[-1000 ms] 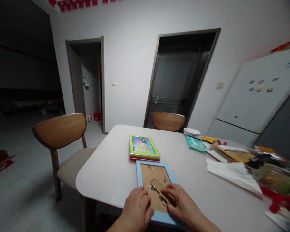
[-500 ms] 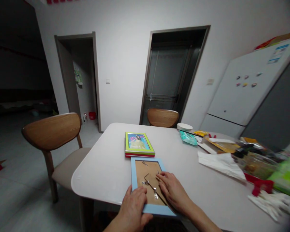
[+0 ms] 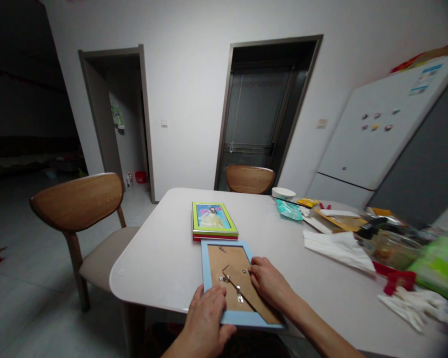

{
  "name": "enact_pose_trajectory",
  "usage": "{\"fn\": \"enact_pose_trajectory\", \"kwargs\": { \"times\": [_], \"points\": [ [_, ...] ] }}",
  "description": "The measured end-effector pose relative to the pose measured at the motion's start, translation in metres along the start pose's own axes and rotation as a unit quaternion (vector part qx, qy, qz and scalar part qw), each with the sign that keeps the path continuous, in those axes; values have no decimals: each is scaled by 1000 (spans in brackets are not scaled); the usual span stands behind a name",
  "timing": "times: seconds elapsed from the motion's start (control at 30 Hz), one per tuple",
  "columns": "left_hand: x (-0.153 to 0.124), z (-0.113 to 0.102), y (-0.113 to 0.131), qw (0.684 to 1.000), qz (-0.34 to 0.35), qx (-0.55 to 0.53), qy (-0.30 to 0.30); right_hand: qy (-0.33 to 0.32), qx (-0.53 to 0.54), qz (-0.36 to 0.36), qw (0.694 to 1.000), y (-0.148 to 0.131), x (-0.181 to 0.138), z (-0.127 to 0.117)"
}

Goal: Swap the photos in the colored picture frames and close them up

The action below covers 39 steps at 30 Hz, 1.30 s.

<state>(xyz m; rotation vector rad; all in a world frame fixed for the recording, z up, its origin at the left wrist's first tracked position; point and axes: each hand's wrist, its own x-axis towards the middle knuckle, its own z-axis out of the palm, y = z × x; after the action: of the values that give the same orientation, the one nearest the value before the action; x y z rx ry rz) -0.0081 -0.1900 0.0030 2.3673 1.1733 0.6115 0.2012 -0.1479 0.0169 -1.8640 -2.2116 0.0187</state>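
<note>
A light-blue picture frame [image 3: 206, 266] lies back side up at the table's near edge. Its brown backing board [image 3: 216, 258] carries small metal fittings and a thin bent metal rod [image 3: 239, 290] lying aslant. My left hand [image 3: 206, 318] grips the lower left of the frame, fingers on top and thumb at the near rim. At the right rim, my right hand [image 3: 271, 281] is closed, its fingertips beside a small metal fitting [image 3: 244, 271]; what they pinch is hidden. Touching or very near the frame's far end is a stack of picture frames [image 3: 214, 232], the top one lime green around a picture of a figure in a gown.
The white table [image 3: 157, 258] bears clutter on its right: a white bowl [image 3: 283, 193], a teal packet [image 3: 289, 210], white paper [image 3: 338, 248], a clear container [image 3: 393, 248] and white gloves [image 3: 420, 303]. Wooden chairs stand left [image 3: 78, 201] and behind [image 3: 250, 179].
My right hand has drawn back slightly to the right and its fingers have curled in, baring more of the backing board. My left hand keeps its hold. The view has shifted slightly.
</note>
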Motion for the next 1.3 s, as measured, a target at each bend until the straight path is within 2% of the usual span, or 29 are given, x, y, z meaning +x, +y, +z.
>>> {"fn": "enact_pose_trajectory", "kwargs": {
  "times": [0.2,0.33,0.47,0.57,0.7,0.9,1.07,1.3],
  "points": [
    [-1,1,-1,1000,4,7,1,25,20,-19,999,1,-14,3],
    [-1,2,-3,1000,14,16,2,62,28,-56,996,-16,-29,4],
    [-1,1,-2,1000,16,23,1,36,45,-89,994,-42,-42,1],
    [0,0,-1,1000,20,23,1,20,35,-111,993,-51,-48,0],
    [0,1,-3,1000,20,21,0,-3,20,-141,990,-44,-56,4],
    [0,5,-7,1000,24,16,9,-2,24,-159,987,-29,-64,9],
    [0,5,-8,1000,26,10,7,1,31,-186,982,-27,-62,7],
    [-1,5,-9,999,33,10,6,1,70,-169,983,-35,-66,6]
  ]
}}
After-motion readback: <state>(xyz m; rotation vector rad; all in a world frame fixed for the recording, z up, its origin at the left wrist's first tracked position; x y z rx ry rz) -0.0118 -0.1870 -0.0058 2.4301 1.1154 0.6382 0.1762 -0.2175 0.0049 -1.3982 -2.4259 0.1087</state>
